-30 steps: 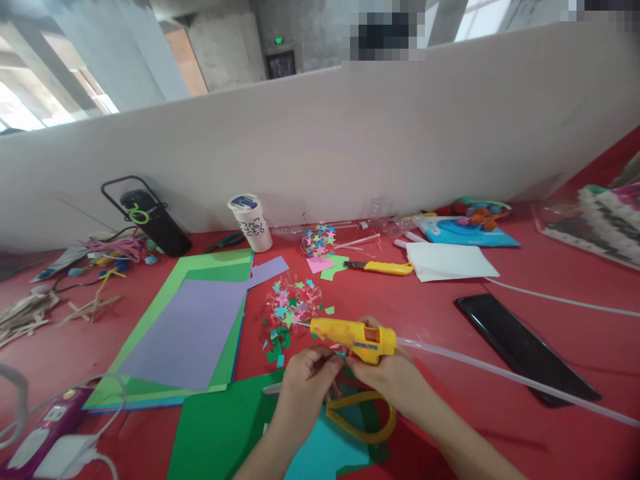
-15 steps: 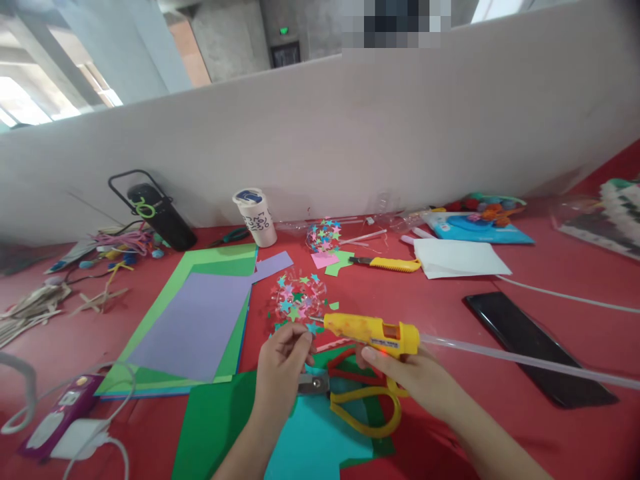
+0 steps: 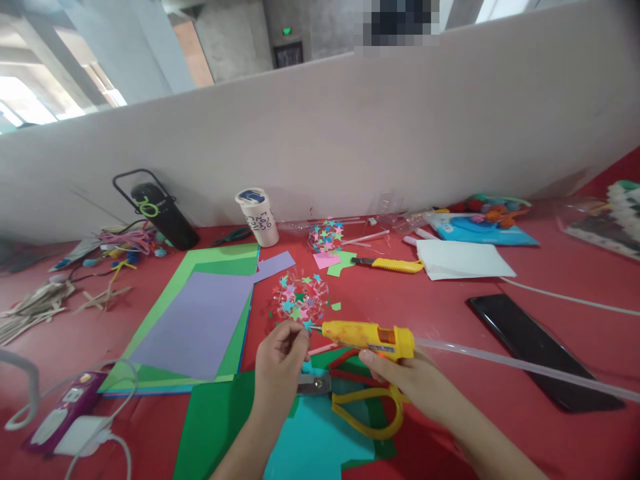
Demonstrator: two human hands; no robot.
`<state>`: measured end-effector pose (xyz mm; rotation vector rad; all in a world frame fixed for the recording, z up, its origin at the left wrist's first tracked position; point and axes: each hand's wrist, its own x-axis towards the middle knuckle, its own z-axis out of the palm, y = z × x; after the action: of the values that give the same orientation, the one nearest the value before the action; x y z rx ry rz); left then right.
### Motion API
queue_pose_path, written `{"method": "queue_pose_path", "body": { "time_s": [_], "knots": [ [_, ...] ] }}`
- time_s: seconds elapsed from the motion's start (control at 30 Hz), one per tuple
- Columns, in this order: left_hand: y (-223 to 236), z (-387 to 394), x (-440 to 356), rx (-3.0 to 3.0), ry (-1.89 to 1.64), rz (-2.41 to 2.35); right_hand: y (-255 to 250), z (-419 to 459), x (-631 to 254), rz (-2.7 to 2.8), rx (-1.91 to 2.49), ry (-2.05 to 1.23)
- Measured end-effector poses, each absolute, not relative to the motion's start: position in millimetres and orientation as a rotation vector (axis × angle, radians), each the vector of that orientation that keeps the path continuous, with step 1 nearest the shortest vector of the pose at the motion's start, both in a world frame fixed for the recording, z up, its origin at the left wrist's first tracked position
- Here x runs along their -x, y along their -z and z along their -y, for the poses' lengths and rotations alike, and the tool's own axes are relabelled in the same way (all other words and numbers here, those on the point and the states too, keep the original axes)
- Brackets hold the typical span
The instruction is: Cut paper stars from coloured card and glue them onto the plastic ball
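Note:
My right hand (image 3: 395, 373) grips a yellow hot glue gun (image 3: 367, 338), a long clear glue stick (image 3: 480, 353) trailing from its back. Between the fingertips of my left hand (image 3: 284, 353) is a small blue paper star (image 3: 308, 325), and the gun's nozzle points at it, very near or touching. Just beyond lies a clear ball-like form covered with coloured stars (image 3: 300, 298). Below my hands, scissors with red and yellow handles (image 3: 367, 410) rest on green paper (image 3: 215, 420) and turquoise paper (image 3: 315, 440).
Purple paper (image 3: 195, 327) lies on green sheets at left. Farther back stand a white cup (image 3: 260, 220) and a black bottle (image 3: 165, 217). A second star-covered ball (image 3: 326, 236), a yellow utility knife (image 3: 393, 265), a white pad (image 3: 463, 259) and a black phone (image 3: 540, 350) lie around.
The glue gun has come slightly left and down, bringing its nozzle to the blue star, which shows more clearly at my left fingertips. My left hand has barely moved.

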<state>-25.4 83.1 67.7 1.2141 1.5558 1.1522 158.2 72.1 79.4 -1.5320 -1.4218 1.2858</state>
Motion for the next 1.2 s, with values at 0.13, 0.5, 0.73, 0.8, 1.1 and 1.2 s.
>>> {"method": "queue_pose_path", "body": {
  "time_s": [0.13, 0.5, 0.73, 0.8, 1.1, 1.2],
  "knots": [
    [-68.2, -83.0, 24.5, -1.224, -1.141, -1.555, -76.1, -74.6, -160.8, 1.490, 1.477, -1.277],
    [-68.8, -81.6, 24.4, -1.241, -1.136, -1.562, -76.3, -75.4, -163.3, 1.520, 1.392, -1.376],
    [-68.1, -82.3, 23.9, -1.238, -1.137, -1.564, -71.5, -76.3, -164.8, 1.544, 1.404, -1.382],
    [-67.4, -82.5, 24.2, -1.243, -1.136, -1.567, -69.9, -76.6, -165.2, 1.551, 1.395, -1.388],
    [-64.8, -81.2, 26.1, -1.382, -1.139, -1.608, -74.0, -77.1, -162.4, 1.572, 1.374, -1.389],
    [-64.3, -78.8, 29.4, -1.679, -1.171, -1.655, -72.4, -75.9, -158.7, 1.579, 1.327, -1.365]
  ]
}}
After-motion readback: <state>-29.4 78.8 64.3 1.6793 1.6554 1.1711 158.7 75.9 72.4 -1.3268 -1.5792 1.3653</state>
